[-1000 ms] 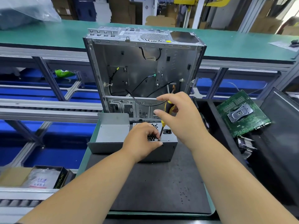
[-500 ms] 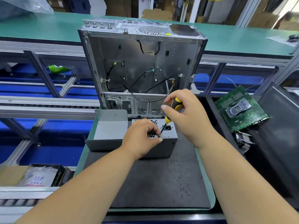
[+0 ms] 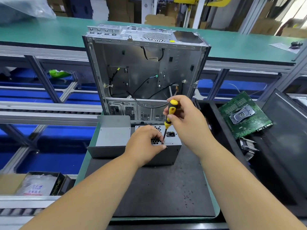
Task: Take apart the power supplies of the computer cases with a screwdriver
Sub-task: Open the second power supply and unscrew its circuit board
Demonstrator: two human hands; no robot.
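Note:
A grey power supply (image 3: 172, 146) lies on the black mat (image 3: 159, 188), its vented face with a mains socket turned up. My left hand (image 3: 144, 145) rests on top of it, fingers curled over the vent grille beside the screwdriver tip. My right hand (image 3: 186, 120) grips a yellow-and-black screwdriver (image 3: 169, 117) nearly upright, its tip set on a screw at the front edge of the vented face. An open, emptied computer case (image 3: 144, 72) stands upright just behind, loose black cables hanging inside.
A bent grey metal cover (image 3: 113, 135) lies left of the power supply. A black bin on the right holds a green motherboard (image 3: 244, 115) and heatsinks (image 3: 249, 148). A cardboard box with bags (image 3: 36, 185) sits at lower left. Conveyor rails run left; a green bench runs behind.
My right hand has lifted and tipped the screwdriver more upright on the same screw, with more of the yellow handle now showing. My left hand stays on the power supply.

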